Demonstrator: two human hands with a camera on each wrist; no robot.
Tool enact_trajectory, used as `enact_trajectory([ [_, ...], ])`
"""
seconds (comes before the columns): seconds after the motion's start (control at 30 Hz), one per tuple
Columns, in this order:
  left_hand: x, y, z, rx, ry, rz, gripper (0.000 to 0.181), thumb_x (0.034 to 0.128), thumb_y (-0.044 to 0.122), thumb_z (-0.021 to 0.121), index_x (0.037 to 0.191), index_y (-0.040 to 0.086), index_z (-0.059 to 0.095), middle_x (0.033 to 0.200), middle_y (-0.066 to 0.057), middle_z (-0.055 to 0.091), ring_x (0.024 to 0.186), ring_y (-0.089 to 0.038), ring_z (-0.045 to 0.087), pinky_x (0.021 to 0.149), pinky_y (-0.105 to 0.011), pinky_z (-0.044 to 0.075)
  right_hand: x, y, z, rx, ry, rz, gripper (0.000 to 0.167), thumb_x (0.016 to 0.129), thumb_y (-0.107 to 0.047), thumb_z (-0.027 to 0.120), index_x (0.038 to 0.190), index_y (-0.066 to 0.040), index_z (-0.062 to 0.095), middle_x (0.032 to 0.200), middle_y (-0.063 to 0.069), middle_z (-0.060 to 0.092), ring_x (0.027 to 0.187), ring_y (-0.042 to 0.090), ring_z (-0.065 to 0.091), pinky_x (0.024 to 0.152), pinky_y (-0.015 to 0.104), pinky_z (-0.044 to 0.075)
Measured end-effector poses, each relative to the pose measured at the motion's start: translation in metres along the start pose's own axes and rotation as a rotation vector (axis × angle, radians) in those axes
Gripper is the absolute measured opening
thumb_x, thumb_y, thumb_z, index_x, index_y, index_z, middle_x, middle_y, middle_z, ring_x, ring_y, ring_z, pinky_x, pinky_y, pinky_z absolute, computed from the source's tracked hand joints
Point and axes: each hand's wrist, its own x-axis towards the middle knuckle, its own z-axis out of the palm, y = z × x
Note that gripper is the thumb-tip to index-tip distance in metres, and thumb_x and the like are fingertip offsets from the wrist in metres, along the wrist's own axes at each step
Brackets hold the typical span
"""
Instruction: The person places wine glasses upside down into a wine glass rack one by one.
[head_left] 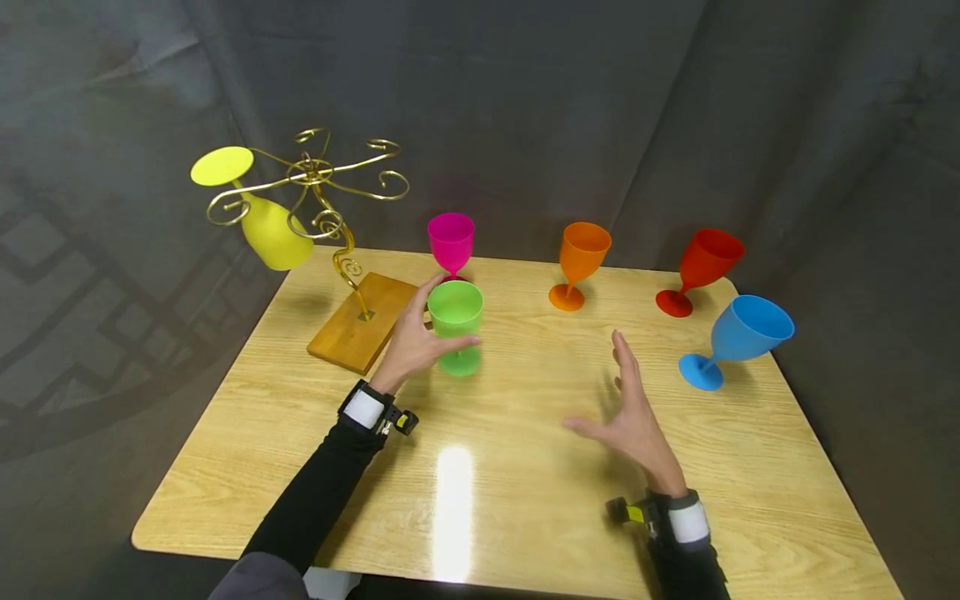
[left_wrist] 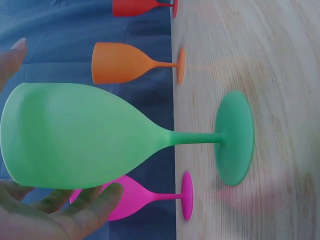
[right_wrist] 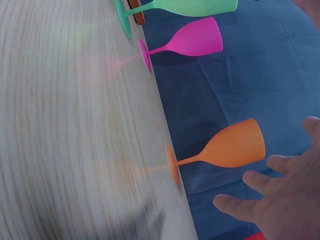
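Observation:
A green goblet (head_left: 457, 308) stands upright on the table, left of centre. Around its bowl my left hand (head_left: 416, 337) is spread, with the fingers (left_wrist: 95, 207) along one side. The thumb (left_wrist: 11, 62) is apart from the bowl in the left wrist view; whether the fingers touch it I cannot tell. My right hand (head_left: 633, 417) hovers over the table with fingers extended and thumb apart, holding nothing. The orange goblet (right_wrist: 232, 145) appears beyond its fingers in the right wrist view. Behind the green goblet stands a magenta goblet (head_left: 452, 237).
Left of the goblets, a gold wire rack (head_left: 311, 173) with curled arms rises from a wooden base (head_left: 337, 337). A yellow goblet (head_left: 273, 233) hangs upside down on it. On the right stand a red goblet (head_left: 705, 262) and a blue goblet (head_left: 746, 329). Dark cloth (head_left: 510, 125) backs the table.

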Motion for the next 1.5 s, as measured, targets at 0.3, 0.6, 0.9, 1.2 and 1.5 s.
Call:
enact_trajectory([
  [0.3,0.001,0.000,0.003,0.022,0.040,-0.024,0.098,0.0733,0.037,0.093,0.155,0.030,0.040,0.142,-0.008,0.057,0.126,-0.028,0.056,0.102,-0.054,0.050,-0.002,-0.001,0.002,0.013,-0.013,0.018,0.138,0.068,-0.015,0.096,0.165,-0.038,0.001,0.174,-0.004,0.001,0.158,0.039,0.012,0.115,0.077,0.026],
  [0.6,0.002,0.001,-0.008,-0.084,0.080,-0.078,0.089,0.0776,0.029,0.091,0.151,0.022,0.042,0.140,-0.011,0.057,0.128,-0.030,0.057,0.106,-0.052,0.050,0.000,-0.004,0.001,0.028,-0.012,0.044,0.138,0.068,-0.015,0.096,0.164,-0.039,-0.001,0.174,-0.003,0.000,0.157,0.041,0.014,0.115,0.077,0.027],
  [0.9,-0.003,0.007,-0.022,-0.404,0.084,-0.144,0.079,0.0843,0.015,0.084,0.150,0.021,0.041,0.142,-0.008,0.052,0.126,-0.024,0.056,0.105,-0.034,0.053,0.002,-0.009,0.002,0.124,-0.003,0.015,0.139,0.070,-0.005,0.093,0.164,-0.039,-0.003,0.174,-0.011,0.000,0.158,0.038,0.013,0.112,0.081,0.026],
  [1.2,-0.017,0.017,-0.022,-0.666,0.042,-0.221,0.073,0.0926,0.013,0.074,0.154,0.016,0.035,0.145,-0.012,0.049,0.126,-0.026,0.060,0.103,-0.041,0.057,0.013,-0.013,0.012,0.329,-0.033,-0.041,0.140,0.067,0.010,0.089,0.165,-0.034,-0.002,0.174,-0.008,0.000,0.158,0.036,0.015,0.110,0.079,0.033],
  [1.5,-0.031,0.025,-0.014,-0.845,0.032,-0.232,0.071,0.0943,0.009,0.064,0.157,0.009,0.029,0.150,-0.013,0.041,0.132,-0.030,0.052,0.109,-0.052,0.051,0.019,-0.027,0.027,0.402,-0.051,-0.032,0.132,0.068,0.012,0.089,0.166,-0.030,0.010,0.173,-0.011,0.005,0.158,0.032,0.019,0.109,0.068,0.043],
])
